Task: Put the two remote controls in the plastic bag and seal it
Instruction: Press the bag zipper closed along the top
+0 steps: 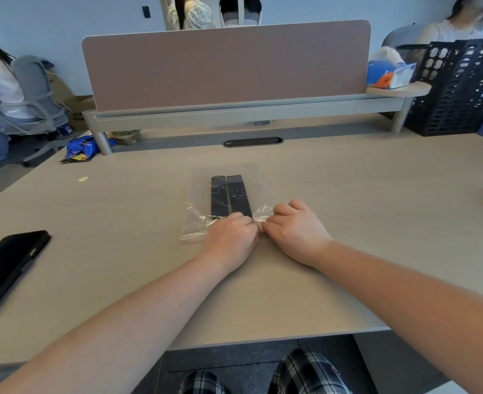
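Clear plastic bag (203, 223) lies flat in the middle of the wooden desk (376, 209). I see 2 black remotes inside it, side by side and touching: left remote (218, 197) & right remote (238, 196). Both point away from me, w/ their near ends hidden behind my left hand (233, 237).

Bag's open end is on my side, and it's all crinkly there. My left hand is curled into a fist w/ fingers pinched on the bag's edge. My right hand (294, 230) is curled too, pinching the same edge just beside the left one. The 2 hands touch at the fingertips. I can't tell if the bag's strip is pressed shut yet.

Black phone (7, 265) lies face up near the desk's left side, well apart from the bag. Pink-brown divider (226, 66) stands at the far end of the desk. Black crate (461, 86) sits far right, w/ a blue tissue box (390, 73) on a small shelf next to it.
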Demonstrator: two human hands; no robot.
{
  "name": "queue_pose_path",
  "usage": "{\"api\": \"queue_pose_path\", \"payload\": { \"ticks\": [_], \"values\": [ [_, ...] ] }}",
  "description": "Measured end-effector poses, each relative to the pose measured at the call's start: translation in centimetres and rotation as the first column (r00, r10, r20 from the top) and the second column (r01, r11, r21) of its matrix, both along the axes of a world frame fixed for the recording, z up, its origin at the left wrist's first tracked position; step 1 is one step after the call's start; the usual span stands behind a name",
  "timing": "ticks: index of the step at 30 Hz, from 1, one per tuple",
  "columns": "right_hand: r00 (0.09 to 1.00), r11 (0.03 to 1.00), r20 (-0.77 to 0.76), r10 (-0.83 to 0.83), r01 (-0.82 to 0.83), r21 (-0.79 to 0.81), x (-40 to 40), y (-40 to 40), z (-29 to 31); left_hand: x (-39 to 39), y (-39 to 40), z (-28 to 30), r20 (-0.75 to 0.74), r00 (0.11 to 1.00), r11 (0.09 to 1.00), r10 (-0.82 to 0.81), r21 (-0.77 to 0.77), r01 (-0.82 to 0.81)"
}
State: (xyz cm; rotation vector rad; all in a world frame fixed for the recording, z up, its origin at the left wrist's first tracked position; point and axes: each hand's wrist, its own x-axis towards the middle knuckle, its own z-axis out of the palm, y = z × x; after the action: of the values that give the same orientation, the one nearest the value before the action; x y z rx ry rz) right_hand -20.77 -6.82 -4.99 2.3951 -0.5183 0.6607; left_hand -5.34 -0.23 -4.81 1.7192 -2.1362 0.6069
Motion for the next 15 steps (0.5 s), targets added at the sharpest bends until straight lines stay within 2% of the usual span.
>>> {"api": "queue_pose_path", "payload": {
  "ticks": [10,15],
  "values": [
    [0.998,1.000,-0.060,0.000,0.001,0.011,0.36,0.37,0.56,-0.11,-0.25,0.64,0.106,0.993,0.997,-0.043,0.070,0.035],
    [0.996,1.000,-0.084,0.010,-0.011,-0.001,0.31,0.34,0.53,-0.28,-0.32,0.87,0.140,0.989,0.998,-0.049,0.045,0.043]
  ]
}}
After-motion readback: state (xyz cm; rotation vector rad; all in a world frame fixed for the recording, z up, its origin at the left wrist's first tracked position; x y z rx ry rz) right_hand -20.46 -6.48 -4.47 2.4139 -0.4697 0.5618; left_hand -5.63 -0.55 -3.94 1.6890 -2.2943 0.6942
